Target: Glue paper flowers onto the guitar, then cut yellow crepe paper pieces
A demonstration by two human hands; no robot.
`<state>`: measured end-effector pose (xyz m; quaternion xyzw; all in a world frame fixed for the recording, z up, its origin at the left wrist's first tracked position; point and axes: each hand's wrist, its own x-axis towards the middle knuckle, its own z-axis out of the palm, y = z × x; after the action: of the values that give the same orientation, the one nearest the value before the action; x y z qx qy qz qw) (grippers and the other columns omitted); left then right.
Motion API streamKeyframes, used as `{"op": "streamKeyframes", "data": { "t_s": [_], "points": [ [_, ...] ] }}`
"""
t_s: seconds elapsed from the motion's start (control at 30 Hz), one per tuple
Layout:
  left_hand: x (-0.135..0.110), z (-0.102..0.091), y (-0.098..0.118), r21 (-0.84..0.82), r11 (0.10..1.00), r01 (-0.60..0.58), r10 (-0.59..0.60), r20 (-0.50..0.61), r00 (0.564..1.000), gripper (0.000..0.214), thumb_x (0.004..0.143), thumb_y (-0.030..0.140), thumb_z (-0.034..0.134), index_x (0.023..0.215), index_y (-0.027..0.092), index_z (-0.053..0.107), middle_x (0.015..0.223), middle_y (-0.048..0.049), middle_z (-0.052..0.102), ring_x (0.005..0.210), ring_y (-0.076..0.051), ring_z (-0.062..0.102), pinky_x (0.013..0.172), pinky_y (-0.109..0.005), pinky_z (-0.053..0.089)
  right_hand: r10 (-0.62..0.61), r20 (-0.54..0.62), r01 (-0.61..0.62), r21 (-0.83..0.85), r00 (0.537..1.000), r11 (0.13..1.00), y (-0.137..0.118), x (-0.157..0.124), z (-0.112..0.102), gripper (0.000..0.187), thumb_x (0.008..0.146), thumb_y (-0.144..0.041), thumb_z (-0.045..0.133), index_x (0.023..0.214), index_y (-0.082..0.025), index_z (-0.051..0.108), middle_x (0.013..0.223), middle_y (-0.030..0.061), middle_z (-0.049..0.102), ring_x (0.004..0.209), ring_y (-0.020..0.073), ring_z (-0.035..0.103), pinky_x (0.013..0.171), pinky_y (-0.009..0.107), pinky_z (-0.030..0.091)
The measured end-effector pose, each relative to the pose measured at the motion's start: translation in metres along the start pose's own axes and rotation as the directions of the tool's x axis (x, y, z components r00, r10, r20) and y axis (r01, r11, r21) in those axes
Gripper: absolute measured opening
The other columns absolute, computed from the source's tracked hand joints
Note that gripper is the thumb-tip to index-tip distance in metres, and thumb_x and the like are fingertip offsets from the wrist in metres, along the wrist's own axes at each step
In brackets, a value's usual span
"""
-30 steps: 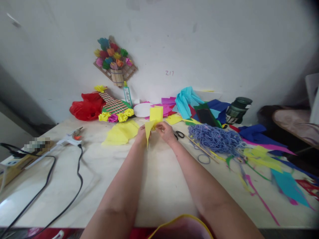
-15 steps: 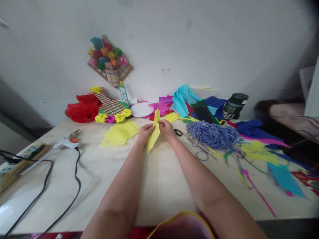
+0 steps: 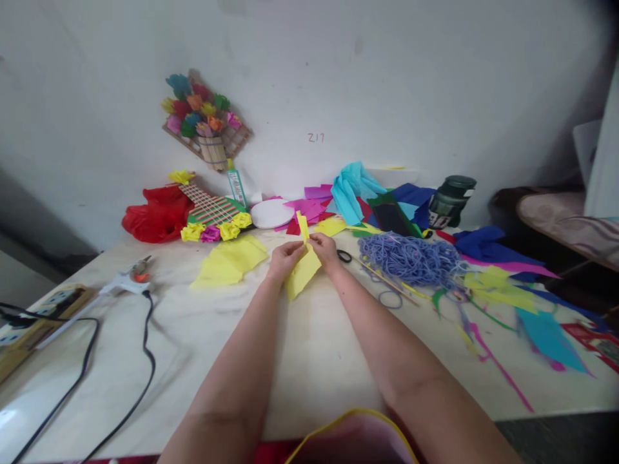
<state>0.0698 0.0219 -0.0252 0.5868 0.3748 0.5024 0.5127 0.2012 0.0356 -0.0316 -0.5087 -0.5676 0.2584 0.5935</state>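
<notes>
Between both hands, above the table, is a piece of yellow crepe paper [image 3: 303, 270], pinched narrow in its middle. Its upper end stands up as a thin folded strip, and its lower end flares toward me. My left hand [image 3: 286, 259] is closed on the paper's left side. From the right, my right hand [image 3: 324, 250] pinches it at the narrow part, fingertips close to those of the left. A second yellow crepe sheet [image 3: 229, 261] lies flat left of my left hand. Black scissor handles [image 3: 343, 256] show just right of my right hand.
A tangle of blue-purple yarn [image 3: 411, 259] and crepe scraps lie at right, with a dark jar [image 3: 451, 201] behind. At left are a glue gun [image 3: 128, 280], its cord and a power strip [image 3: 48, 309]. A flower-trimmed stick craft [image 3: 215, 212] and a white disc [image 3: 271, 213] stand behind.
The yellow paper has been squeezed narrower at its middle, and its lower part now spreads wider to the right. Both hands stay close together. The view has shifted slightly.
</notes>
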Motion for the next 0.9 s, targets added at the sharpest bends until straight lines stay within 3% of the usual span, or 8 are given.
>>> {"op": "streamKeyframes", "data": {
  "t_s": [0.43, 0.7, 0.9],
  "points": [
    [0.005, -0.001, -0.006, 0.213, 0.977, -0.007, 0.048, -0.189, 0.981, 0.034, 0.056, 0.038, 0.069, 0.08, 0.014, 0.068, 0.063, -0.0036, 0.063, 0.055, -0.013, 0.055, 0.051, -0.022, 0.04, 0.022, -0.025, -0.021, 0.017, 0.999, 1.0, -0.002, -0.003, -0.002, 0.015, 0.064, -0.029, 0.049, 0.06, -0.018, 0.058, 0.056, -0.0024, 0.056, 0.057, 0.0137, 0.05, 0.055, 0.025, 0.04],
    [0.011, -0.007, -0.013, 0.212, 0.977, -0.026, 0.069, -0.202, 0.977, 0.02, 0.059, 0.032, 0.063, 0.07, 0.015, 0.065, 0.085, -0.007, 0.067, 0.062, -0.014, 0.057, 0.055, -0.023, 0.042, 0.012, -0.043, -0.012, 0.009, 0.999, 1.0, -0.003, -0.002, -0.001, 0.014, 0.064, -0.028, 0.048, 0.057, -0.019, 0.056, 0.056, -0.0023, 0.056, 0.058, 0.0141, 0.05, 0.055, 0.025, 0.04],
    [0.008, -0.005, -0.007, 0.162, 0.986, -0.029, 0.065, -0.221, 0.973, 0.016, 0.058, 0.029, 0.062, 0.065, 0.015, 0.061, 0.088, -0.0081, 0.066, 0.063, -0.015, 0.057, 0.054, -0.022, 0.042, 0.037, -0.105, -0.037, 0.0, 0.994, 0.999, 0.004, 0.0, -0.003, 0.014, 0.066, -0.028, 0.044, 0.067, -0.02, 0.056, 0.058, -0.0025, 0.055, 0.062, 0.0146, 0.051, 0.056, 0.024, 0.041]
  ]
}}
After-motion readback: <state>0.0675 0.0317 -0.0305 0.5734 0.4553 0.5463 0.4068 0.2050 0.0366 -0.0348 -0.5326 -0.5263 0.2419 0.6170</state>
